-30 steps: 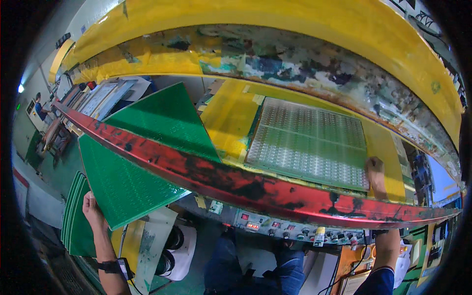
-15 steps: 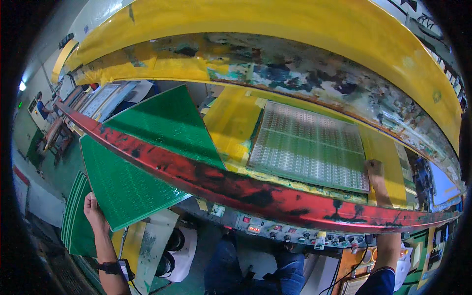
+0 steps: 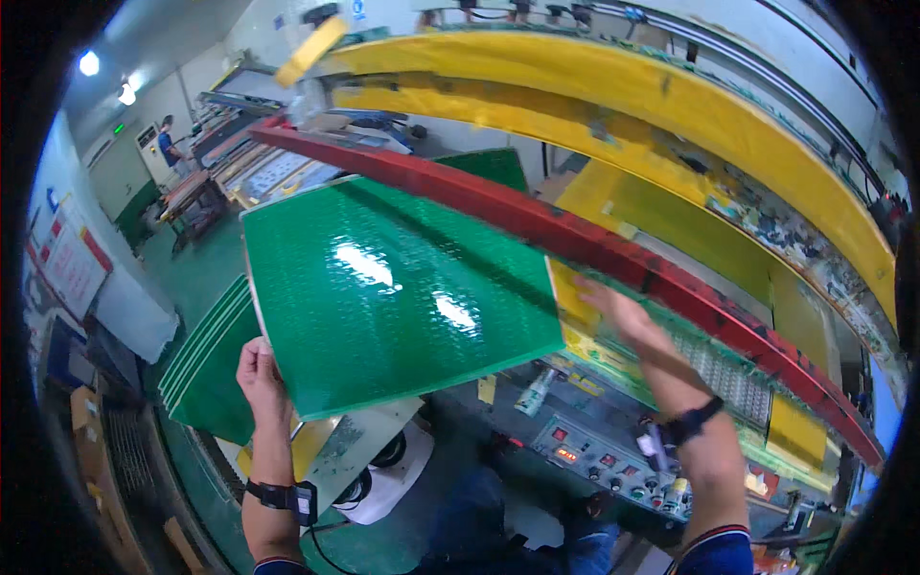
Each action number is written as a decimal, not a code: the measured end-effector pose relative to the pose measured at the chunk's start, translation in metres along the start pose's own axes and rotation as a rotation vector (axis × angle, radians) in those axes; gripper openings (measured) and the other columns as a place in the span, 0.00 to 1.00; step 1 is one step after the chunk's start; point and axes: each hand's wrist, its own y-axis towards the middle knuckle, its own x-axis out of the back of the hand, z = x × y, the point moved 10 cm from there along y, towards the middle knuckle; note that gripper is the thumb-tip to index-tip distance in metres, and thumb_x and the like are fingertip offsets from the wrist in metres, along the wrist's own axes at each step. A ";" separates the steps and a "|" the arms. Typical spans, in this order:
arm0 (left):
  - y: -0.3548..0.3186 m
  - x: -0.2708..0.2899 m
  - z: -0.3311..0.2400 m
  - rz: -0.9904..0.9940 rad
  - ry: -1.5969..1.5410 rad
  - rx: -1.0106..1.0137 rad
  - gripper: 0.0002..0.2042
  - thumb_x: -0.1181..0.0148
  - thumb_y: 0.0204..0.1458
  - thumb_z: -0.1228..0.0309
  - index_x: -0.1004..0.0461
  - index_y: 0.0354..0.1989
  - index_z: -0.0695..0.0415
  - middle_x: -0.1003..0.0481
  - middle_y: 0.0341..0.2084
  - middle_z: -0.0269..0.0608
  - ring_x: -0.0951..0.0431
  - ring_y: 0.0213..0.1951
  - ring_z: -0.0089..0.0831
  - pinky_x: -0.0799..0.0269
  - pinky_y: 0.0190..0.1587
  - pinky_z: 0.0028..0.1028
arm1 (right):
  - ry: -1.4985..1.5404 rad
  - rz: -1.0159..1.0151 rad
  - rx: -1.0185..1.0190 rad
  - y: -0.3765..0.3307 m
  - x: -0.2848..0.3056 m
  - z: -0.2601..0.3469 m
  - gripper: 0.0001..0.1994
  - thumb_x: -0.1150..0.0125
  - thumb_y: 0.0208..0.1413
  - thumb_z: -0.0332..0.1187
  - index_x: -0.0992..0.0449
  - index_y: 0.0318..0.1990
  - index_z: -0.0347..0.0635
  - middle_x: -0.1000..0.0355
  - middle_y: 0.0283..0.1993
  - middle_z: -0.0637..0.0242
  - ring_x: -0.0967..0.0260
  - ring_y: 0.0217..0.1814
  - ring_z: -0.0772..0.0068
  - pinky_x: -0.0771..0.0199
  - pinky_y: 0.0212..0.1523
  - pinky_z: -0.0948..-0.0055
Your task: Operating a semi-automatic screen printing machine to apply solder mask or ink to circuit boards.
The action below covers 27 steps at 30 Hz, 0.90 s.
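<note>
My left hand (image 3: 261, 379) is closed on the left edge of a large glossy green panel (image 3: 402, 297), marked with a fine repeated pattern. The panel is held tilted and reflects the light. Near its right edge is my right hand (image 3: 618, 311), slightly blurred, with fingers stretched out and nothing visible in them. A gridded panel (image 3: 719, 366) lies on the yellow printing bed, partly hidden by a red bar (image 3: 575, 240) and my right arm. Part of another green panel (image 3: 494, 168) shows behind the bar.
The yellow frame (image 3: 613, 72) of the machine arches overhead. Along its front runs a control panel (image 3: 599, 460) with knobs and a lit display. Several green panels (image 3: 206, 359) stand racked at the left. A person (image 3: 170, 144) is near far-left tables.
My right hand has left the gridded panel and come leftward to the held green panel's right side. The held panel has turned and now sits in front of the red bar. My view has shifted left.
</note>
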 end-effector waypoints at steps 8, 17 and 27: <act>-0.045 0.075 -0.046 -0.012 0.334 -0.014 0.10 0.48 0.61 0.71 0.24 0.42 0.65 0.24 0.30 0.31 0.28 0.31 0.18 0.31 0.37 0.21 | 0.522 0.204 0.116 -0.058 -0.163 0.155 0.41 0.73 0.63 0.62 0.57 0.69 0.33 0.56 0.73 0.54 0.58 0.74 0.60 0.59 0.71 0.60; -0.131 0.201 -0.072 0.034 0.559 0.239 0.27 0.55 0.51 0.88 0.41 0.63 0.62 0.27 0.45 0.37 0.27 0.44 0.23 0.32 0.48 0.23 | 0.096 -0.004 0.521 -0.156 -0.254 0.171 0.40 0.53 0.61 0.53 0.57 0.69 0.30 0.53 0.71 0.49 0.59 0.74 0.56 0.63 0.71 0.61; -0.151 0.190 -0.070 -0.293 -0.869 0.354 0.23 0.51 0.59 0.73 0.41 0.62 0.66 0.39 0.61 0.50 0.37 0.61 0.40 0.41 0.63 0.34 | -0.686 0.006 0.727 -0.147 -0.321 0.151 0.32 0.42 0.54 0.35 0.44 0.67 0.40 0.52 0.70 0.47 0.56 0.72 0.46 0.59 0.71 0.53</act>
